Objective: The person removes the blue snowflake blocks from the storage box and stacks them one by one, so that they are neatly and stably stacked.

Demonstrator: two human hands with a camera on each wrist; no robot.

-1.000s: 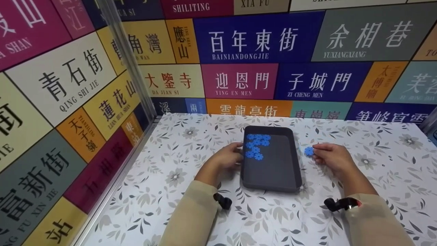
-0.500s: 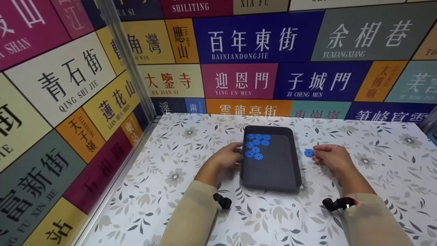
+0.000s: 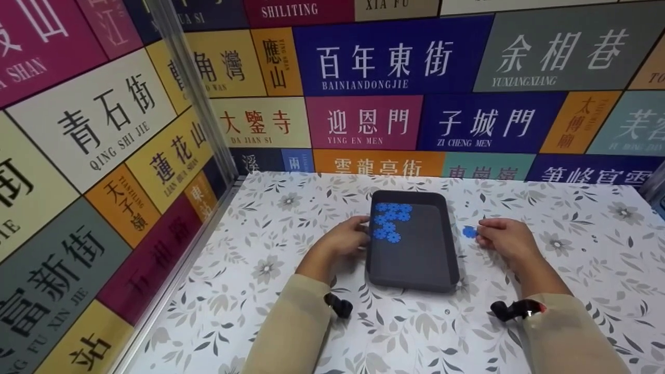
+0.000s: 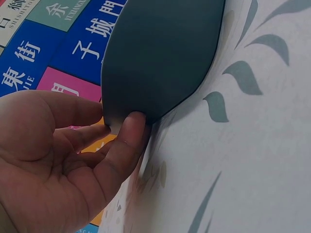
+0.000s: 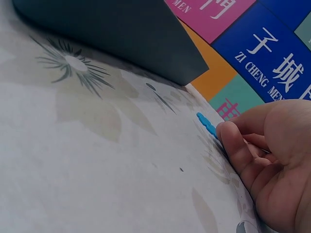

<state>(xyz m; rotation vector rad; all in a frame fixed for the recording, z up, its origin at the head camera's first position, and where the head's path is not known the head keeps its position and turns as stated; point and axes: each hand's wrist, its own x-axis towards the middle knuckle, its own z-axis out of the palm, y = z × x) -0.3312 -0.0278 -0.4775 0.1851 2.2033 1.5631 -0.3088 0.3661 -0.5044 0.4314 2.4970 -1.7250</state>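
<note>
A dark grey rectangular tray (image 3: pixel 413 265) lies on the patterned tabletop, with several blue snowflake-shaped plastic discs (image 3: pixel 387 228) spread flat at its far left. My left hand (image 3: pixel 347 238) holds the tray's left side. In the left wrist view, its thumb (image 4: pixel 133 127) presses near the tray's end and the index finger reaches the rim. To the right of the tray, my right hand (image 3: pixel 503 238) pinches a single blue snowflake disc (image 3: pixel 469 232) between thumb and fingertips. The right wrist view shows this disc (image 5: pixel 206 124) nearly edge-on, low over the tabletop.
The tabletop (image 3: pixel 249 311) has a white covering with grey leaves and flowers. Panels of street names (image 3: pixel 392 54) stand behind it and along the left. A metal corner post (image 3: pixel 208 104) rises at the back left. Black wrist cameras (image 3: pixel 340 306) sit on both forearms.
The pinched blue disc has dropped and tilted slightly, and the right forearm has shifted a little to the left. The left hand and the tray stay where they were.
</note>
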